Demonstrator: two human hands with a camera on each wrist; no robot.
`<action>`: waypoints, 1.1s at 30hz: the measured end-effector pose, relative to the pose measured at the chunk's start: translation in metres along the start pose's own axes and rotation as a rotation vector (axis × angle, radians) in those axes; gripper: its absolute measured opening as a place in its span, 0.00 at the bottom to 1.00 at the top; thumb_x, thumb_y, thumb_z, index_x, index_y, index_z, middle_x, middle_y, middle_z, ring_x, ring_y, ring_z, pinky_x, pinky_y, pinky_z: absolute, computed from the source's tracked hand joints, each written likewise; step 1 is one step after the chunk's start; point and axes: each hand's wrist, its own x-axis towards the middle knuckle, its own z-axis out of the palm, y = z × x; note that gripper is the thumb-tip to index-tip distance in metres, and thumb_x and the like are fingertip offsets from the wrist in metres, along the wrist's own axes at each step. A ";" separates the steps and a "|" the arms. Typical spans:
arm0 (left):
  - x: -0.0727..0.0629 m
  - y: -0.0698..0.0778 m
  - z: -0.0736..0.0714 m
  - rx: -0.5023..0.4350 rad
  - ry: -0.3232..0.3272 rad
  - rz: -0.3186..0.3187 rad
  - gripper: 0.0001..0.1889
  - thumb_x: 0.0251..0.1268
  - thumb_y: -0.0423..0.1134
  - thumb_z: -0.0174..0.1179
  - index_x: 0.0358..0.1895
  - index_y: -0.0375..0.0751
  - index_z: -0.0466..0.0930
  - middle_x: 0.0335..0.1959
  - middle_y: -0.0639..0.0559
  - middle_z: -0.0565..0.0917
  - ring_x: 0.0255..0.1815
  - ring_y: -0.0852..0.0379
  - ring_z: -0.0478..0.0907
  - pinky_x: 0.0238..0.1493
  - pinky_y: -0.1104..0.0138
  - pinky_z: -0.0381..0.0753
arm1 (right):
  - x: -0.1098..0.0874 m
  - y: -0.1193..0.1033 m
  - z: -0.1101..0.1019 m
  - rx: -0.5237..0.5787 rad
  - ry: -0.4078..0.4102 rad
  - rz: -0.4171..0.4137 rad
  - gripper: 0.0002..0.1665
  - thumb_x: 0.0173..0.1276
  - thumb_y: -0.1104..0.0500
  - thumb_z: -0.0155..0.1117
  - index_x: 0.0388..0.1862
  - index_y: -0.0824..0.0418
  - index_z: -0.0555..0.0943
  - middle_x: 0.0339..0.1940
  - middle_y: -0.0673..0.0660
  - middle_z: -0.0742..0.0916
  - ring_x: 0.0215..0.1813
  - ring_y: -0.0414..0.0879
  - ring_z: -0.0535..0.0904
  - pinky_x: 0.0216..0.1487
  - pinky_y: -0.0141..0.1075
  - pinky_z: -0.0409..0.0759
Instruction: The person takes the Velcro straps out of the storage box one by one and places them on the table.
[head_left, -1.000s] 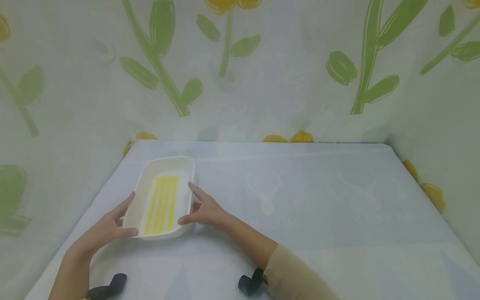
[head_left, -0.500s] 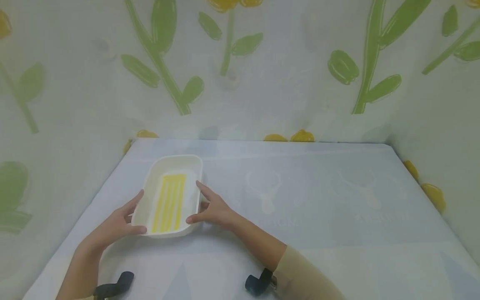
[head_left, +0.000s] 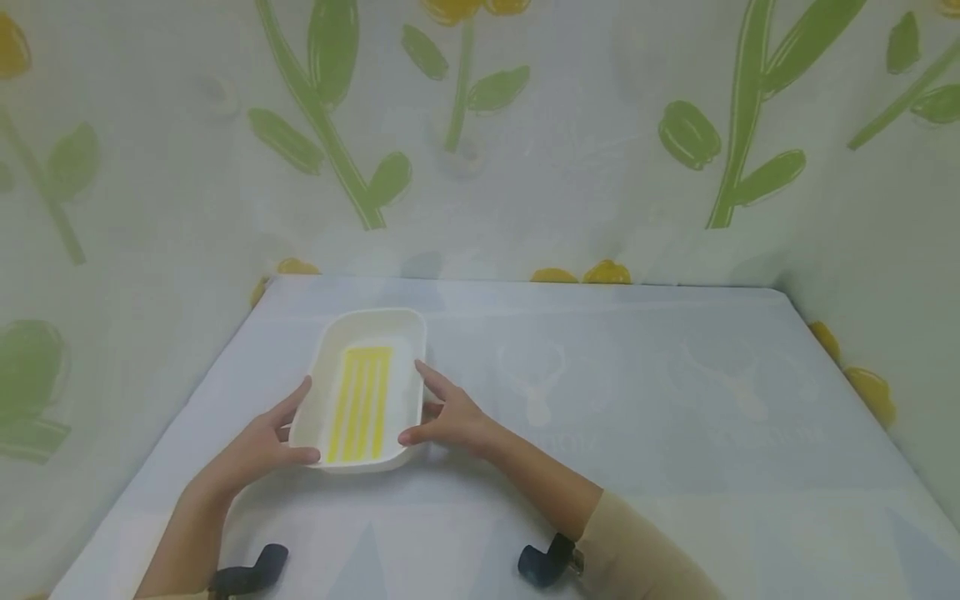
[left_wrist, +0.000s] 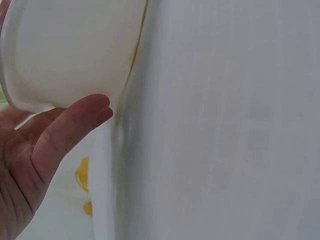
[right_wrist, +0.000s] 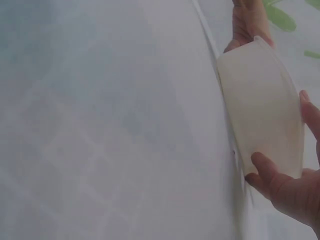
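Observation:
A white rectangular tray (head_left: 318,358) with rounded corners and yellow stripes on its bottom is held between both hands, left of the table's middle. My left hand (head_left: 258,454) grips its left side near the front corner, thumb at the rim. On the opposite side my right hand (head_left: 453,419) holds the wall, thumb and index finger at the rim and the other fingers partly hidden behind. The left wrist view shows the tray's plain outer wall (left_wrist: 70,55) with fingers under it. In the right wrist view the tray (right_wrist: 265,105) slants close over the cloth.
A pale cloth with faint deer-head prints covers the table (head_left: 637,383). Behind and at both sides hang light curtains (head_left: 562,150) with green stems and yellow flowers. Dark wrist mounts (head_left: 547,562) sit on both forearms.
Both hands have carried the tray steadily to the right across the table, keeping the same grip. Its tilt looks about the same.

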 end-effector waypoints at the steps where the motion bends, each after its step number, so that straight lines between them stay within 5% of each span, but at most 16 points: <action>1: 0.000 0.001 0.001 0.004 0.002 -0.013 0.58 0.48 0.44 0.73 0.76 0.40 0.37 0.73 0.28 0.49 0.63 0.27 0.65 0.54 0.53 0.77 | -0.001 0.000 -0.001 0.006 0.000 0.003 0.63 0.45 0.64 0.79 0.75 0.40 0.54 0.76 0.50 0.59 0.69 0.56 0.67 0.59 0.41 0.75; 6: 0.004 0.007 0.006 0.015 0.021 -0.036 0.59 0.46 0.46 0.74 0.76 0.41 0.39 0.72 0.29 0.52 0.62 0.29 0.68 0.55 0.47 0.75 | -0.003 -0.004 -0.007 0.017 0.002 0.001 0.63 0.45 0.66 0.79 0.75 0.43 0.55 0.76 0.50 0.60 0.69 0.56 0.67 0.58 0.41 0.76; 14: 0.010 0.011 0.014 -0.022 0.005 0.009 0.57 0.47 0.45 0.73 0.76 0.40 0.40 0.74 0.31 0.49 0.61 0.30 0.69 0.53 0.59 0.77 | -0.012 -0.001 -0.019 0.034 -0.008 0.000 0.63 0.45 0.65 0.79 0.76 0.45 0.53 0.76 0.50 0.59 0.70 0.56 0.66 0.60 0.42 0.74; 21: 0.013 0.020 0.026 -0.008 0.011 -0.030 0.58 0.46 0.49 0.73 0.76 0.42 0.41 0.73 0.32 0.51 0.62 0.30 0.68 0.58 0.48 0.73 | -0.018 0.001 -0.029 0.026 0.002 -0.004 0.62 0.46 0.65 0.78 0.76 0.47 0.53 0.76 0.54 0.60 0.69 0.59 0.67 0.61 0.45 0.73; 33: 0.017 0.031 0.040 -0.011 0.030 -0.074 0.59 0.43 0.52 0.74 0.76 0.47 0.42 0.73 0.33 0.55 0.62 0.31 0.68 0.57 0.49 0.74 | -0.027 0.003 -0.041 0.009 0.026 0.017 0.61 0.47 0.64 0.78 0.76 0.47 0.54 0.76 0.56 0.61 0.70 0.59 0.65 0.63 0.45 0.71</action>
